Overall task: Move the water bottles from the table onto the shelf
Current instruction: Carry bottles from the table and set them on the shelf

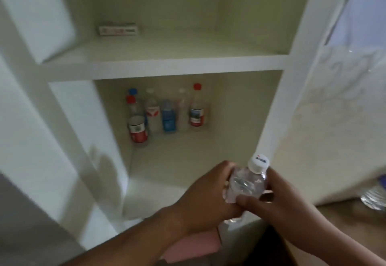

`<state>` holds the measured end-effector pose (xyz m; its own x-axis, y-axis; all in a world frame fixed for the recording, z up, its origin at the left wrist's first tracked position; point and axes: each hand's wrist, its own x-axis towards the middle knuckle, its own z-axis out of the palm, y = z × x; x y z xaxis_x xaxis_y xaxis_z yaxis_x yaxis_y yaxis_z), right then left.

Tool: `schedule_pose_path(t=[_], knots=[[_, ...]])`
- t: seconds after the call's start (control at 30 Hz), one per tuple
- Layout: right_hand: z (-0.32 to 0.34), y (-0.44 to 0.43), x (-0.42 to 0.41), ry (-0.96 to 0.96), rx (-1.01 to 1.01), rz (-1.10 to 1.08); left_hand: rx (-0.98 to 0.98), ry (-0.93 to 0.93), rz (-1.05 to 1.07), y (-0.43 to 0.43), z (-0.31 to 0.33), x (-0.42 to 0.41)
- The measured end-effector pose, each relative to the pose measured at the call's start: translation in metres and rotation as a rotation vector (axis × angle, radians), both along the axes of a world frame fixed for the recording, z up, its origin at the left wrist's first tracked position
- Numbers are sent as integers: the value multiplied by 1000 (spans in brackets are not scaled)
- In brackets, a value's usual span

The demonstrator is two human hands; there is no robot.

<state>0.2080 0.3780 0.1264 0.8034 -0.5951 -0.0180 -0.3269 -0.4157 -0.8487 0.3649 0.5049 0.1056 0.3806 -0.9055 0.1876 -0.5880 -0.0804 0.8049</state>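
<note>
Item: water bottle [246,184], clear, white cap, upright, held before the lower compartment of the shelf [167,65].
Left hand [204,198]: fingers [228,167] curled round the bottle's body.
Right hand [277,201]: fingers pinching its other side.
Lower compartment: several shelved bottles [167,115], back left.
Upper compartment: small box [118,30].

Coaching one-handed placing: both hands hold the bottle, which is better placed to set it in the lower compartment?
Probably the left hand: it wraps the bottle body and faces the open compartment, while the right hand sits close to the shelf's right upright.
</note>
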Motion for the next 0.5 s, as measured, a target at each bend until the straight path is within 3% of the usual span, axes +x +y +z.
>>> schedule_pose_path(t=[0.17, 0.3, 0.5], knots=[[-10, 29, 86, -25, -45, 136, -60, 16, 256, 47, -7, 54], [-31, 26, 142, -24, -8, 113, -112, 117, 453, 34, -21, 96], [-92, 14, 210, 116, 48, 132, -108, 67, 656, -3, -47, 151]])
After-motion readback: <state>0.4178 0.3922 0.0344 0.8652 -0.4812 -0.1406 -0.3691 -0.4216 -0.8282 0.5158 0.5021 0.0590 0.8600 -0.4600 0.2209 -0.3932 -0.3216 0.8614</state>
